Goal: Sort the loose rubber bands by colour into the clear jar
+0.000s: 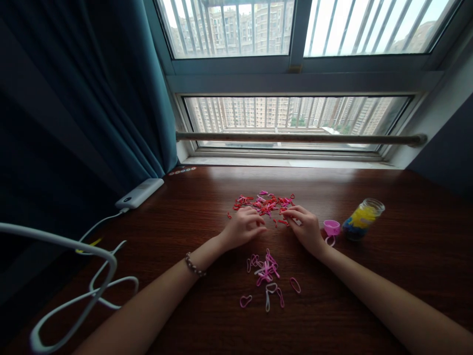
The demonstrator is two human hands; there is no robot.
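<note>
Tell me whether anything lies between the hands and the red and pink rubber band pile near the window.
Nothing visible does. The left hand and right hand both sit at the near edge of the rubber band pile. The smaller pink bunch lies nearer the person; the jar and pink lid stand off to the right.

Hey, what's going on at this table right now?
A person has both hands at the near edge of a scattered pile of red and pink rubber bands on a dark wooden table by a window. The left hand has its fingers curled, and the right hand has fingertips down among the bands. A smaller pink pile lies closer to the person. An open jar holding yellow and blue bands stands to the right, beside a pink cap.
</note>
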